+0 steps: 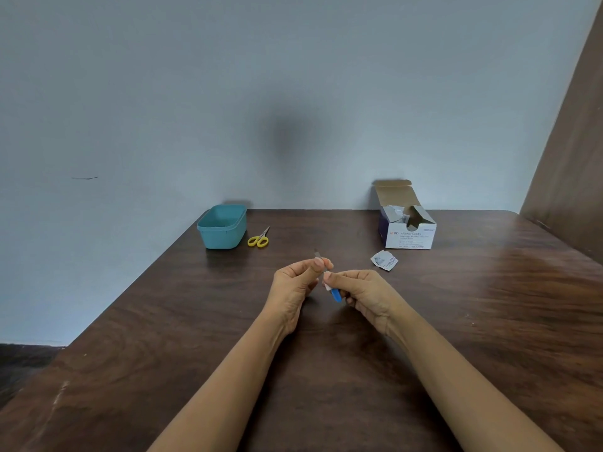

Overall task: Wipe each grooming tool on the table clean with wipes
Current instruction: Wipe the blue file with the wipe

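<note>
Item in hand: nail file (336, 295), blue handle, held above the table, left of and nearer than the swab box (409, 234). Left hand (293, 285) pinched its metal end; right hand (365, 291) pinched a white wipe (327, 285) around the shaft. Torn wrapper (384, 260) lay just before the box. Yellow scissors (258, 239), far left of the box, apparently not yet wiped.

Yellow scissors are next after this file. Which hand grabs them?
Left, probably. The yellow scissors lie beside the teal tub, on the side of the left hand, which pinches the file near its tip; the right hand pinches the wipe on the file and can keep it.
</note>
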A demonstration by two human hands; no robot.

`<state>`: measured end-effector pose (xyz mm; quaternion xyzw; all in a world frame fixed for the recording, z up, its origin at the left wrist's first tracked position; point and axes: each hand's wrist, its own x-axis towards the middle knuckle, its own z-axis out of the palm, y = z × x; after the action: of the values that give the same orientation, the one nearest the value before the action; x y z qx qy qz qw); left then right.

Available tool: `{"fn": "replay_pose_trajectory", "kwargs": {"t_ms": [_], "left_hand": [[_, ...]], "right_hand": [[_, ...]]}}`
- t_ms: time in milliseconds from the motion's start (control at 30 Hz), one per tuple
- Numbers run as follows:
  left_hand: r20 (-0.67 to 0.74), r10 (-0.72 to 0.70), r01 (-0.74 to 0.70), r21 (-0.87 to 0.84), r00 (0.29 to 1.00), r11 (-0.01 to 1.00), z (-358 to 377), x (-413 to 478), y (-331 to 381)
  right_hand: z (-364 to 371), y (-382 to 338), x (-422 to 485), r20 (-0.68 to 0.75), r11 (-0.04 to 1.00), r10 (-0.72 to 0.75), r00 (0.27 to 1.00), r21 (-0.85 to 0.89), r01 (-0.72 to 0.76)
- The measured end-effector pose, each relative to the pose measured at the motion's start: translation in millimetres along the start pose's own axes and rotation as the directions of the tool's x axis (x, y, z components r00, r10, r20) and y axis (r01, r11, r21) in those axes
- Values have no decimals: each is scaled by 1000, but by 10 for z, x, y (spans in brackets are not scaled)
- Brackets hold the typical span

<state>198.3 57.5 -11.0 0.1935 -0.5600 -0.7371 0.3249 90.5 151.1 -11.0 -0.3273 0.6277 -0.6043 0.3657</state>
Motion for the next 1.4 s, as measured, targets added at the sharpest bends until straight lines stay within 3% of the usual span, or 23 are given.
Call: {"fn": "replay_pose_trajectory", "kwargs": {"t_ms": [267, 533, 700, 1133, 1400], "left_hand": [[-74, -23, 16, -97, 997, 995, -26, 6, 46], [-152, 17, -35, -114, 988, 993, -44, 23, 44], [-182, 55, -77, -115, 982, 990, -12, 35, 30], [-154, 95, -98, -12, 983, 995, -20, 55, -2], [-142, 69, -80, -73, 987, 994, -52, 36, 14]], "right_hand": [[-22, -46, -4, 90, 995, 50, 995, -94, -42], [-43, -91, -9, 77, 992, 104, 992, -76, -98], [-42, -56, 12, 7, 997, 55, 998, -56, -55], [-46, -76, -34, 114, 995, 5, 993, -98, 6], [-44, -60, -34, 88, 989, -39, 995, -141, 51]]}}
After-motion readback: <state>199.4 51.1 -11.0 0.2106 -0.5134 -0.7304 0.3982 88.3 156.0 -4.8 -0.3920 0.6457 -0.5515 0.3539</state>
